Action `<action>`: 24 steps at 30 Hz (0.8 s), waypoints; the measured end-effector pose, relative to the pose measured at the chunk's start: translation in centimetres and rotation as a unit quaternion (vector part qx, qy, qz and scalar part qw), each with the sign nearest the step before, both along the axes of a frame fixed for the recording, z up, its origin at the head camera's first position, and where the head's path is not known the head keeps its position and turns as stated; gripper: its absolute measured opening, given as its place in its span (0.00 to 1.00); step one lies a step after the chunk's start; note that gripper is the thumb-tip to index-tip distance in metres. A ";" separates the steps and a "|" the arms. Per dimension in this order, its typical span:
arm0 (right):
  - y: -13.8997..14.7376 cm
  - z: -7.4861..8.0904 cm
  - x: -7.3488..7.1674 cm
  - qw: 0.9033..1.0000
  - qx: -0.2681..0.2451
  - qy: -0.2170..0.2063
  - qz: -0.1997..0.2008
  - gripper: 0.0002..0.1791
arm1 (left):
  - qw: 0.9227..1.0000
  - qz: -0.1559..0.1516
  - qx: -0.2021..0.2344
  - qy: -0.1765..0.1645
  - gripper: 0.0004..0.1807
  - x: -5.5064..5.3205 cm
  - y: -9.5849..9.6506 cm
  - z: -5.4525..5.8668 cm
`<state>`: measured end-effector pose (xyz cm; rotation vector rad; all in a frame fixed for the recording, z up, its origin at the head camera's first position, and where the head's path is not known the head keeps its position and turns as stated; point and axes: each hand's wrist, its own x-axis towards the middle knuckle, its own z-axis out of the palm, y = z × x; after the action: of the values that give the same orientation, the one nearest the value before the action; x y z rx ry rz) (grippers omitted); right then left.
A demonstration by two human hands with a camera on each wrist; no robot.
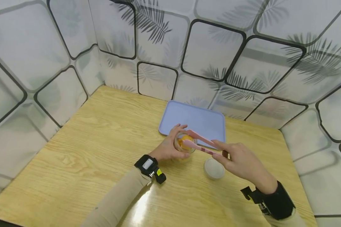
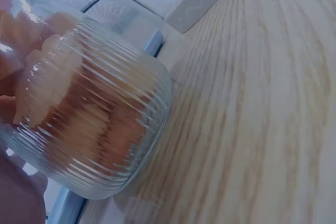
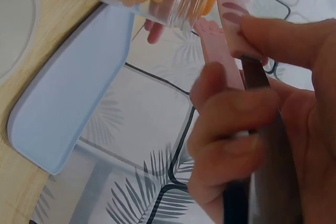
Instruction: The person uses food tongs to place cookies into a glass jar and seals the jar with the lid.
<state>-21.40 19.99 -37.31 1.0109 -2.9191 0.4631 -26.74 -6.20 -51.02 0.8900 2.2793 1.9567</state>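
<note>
A ribbed clear glass jar [image 1: 177, 145] filled with orange chunks [image 2: 79, 93] stands on the table near the blue tray. My left hand [image 1: 170, 146] grips its side, thumb toward me and fingers at the far side. Pink tongs with metal handles [image 3: 223, 40] are held in my right hand [image 1: 241, 160], fingers and thumb around the handles. The tong tips are spread at the jar's mouth, close to an orange piece [image 1: 186, 138] near the rim. Whether they touch that piece, I cannot tell.
Behind the jar lies a light-blue tray [image 1: 196, 118], close to the patterned curtain wall [image 1: 159, 78]. A round whitish lid [image 1: 214, 168] rests on the wooden table [image 1: 102, 135], right of the jar and below my right hand.
</note>
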 end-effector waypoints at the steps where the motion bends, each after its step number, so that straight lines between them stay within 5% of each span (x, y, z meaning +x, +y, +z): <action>1: 0.1 0.0 0.0 1.000 -0.002 0.001 0.000 0.25 | 1.000 -0.004 0.006 -0.004 0.40 0.0 0.1 0.0; 7: 1.6 -0.2 0.3 0.999 -0.039 -0.030 -0.010 0.27 | 0.999 -0.026 0.028 -0.036 0.45 0.0 0.6 0.0; 14: 5.3 -2.3 0.7 0.984 -0.101 -0.070 -0.129 0.31 | 0.990 -0.081 0.090 -0.071 0.40 1.0 0.5 2.1; 19: 8.5 -5.6 0.2 0.965 -0.112 -0.053 -0.229 0.31 | 0.989 -0.083 0.099 -0.074 0.39 1.1 0.3 2.2; 24: 11.4 -8.6 -0.3 0.966 -0.073 0.011 -0.249 0.26 | 0.991 -0.080 0.077 -0.078 0.39 0.8 0.6 2.7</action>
<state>-21.72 31.35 -45.92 0.2431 -2.9070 0.6157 -25.90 -5.63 -48.35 0.8656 1.9318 2.0726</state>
